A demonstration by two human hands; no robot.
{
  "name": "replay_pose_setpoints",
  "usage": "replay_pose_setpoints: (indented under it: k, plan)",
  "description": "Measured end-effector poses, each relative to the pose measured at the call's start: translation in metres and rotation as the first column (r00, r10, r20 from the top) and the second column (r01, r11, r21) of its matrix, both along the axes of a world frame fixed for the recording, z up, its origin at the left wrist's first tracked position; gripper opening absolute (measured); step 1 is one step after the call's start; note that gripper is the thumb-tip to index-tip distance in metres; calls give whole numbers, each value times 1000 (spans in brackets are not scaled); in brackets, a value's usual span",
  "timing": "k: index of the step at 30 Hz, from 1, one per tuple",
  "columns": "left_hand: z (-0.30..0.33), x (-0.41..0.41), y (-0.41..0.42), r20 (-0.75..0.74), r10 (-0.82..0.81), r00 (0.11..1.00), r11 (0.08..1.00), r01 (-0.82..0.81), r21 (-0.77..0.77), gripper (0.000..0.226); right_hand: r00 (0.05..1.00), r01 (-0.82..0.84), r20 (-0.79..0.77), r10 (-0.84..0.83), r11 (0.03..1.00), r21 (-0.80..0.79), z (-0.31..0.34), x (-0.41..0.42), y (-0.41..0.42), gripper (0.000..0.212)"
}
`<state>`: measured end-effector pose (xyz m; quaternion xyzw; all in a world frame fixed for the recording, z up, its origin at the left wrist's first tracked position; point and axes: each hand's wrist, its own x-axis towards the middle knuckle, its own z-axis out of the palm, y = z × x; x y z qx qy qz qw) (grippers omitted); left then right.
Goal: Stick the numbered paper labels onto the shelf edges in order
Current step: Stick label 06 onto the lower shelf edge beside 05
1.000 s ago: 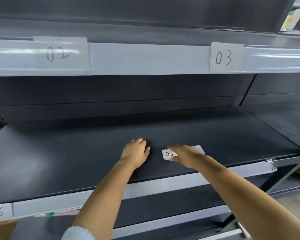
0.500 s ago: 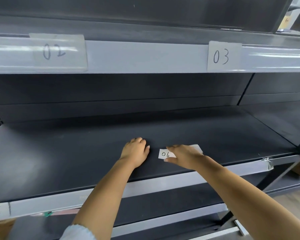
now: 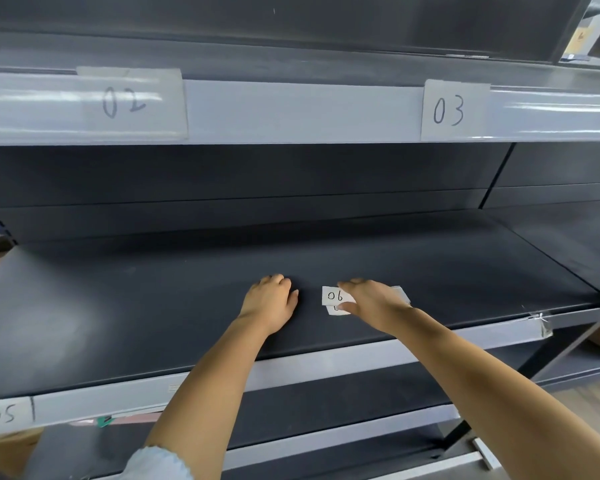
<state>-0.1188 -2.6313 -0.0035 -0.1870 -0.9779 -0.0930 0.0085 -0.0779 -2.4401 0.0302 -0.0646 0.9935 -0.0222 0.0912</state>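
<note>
1. Label 06 (image 3: 334,295) lies flat on the dark shelf board (image 3: 153,306), topmost of a small stack of paper slips, its long side running left to right.
2. The right hand (image 3: 371,303) rests on the stack, fingers spread over the slips; whether it pinches one I cannot tell.
3. The left hand (image 3: 269,301) lies flat on the board just beside, holding nothing.
4. The pale shelf edge (image 3: 326,367) runs nearer the person, label 05 (image 3: 2,414) already at its far left.

1. A dark shelf board (image 3: 153,306) spans the middle of the frame, with a pale front edge (image 3: 326,365) running from lower left to right.
2. A small stack of paper labels (image 3: 336,299) lies on the board just right of centre, the top one marked "06".
3. A left hand (image 3: 271,303) rests on the board beside the stack, and a right hand (image 3: 371,303) lies on the stack.
</note>
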Motion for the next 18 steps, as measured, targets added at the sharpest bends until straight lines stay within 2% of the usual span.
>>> replay_pose_setpoints:
  k: [4,18]
  plan:
    - [3,2,-2,-19,8,1000,1000,-8,-3,39,995,24,-96,-28,999,-38,10,3,-4,51]
    - [20,61,-21,-83,23,996,1000,-23,3,40,977,-22,-212,10,998,-54,26,57,-36,46]
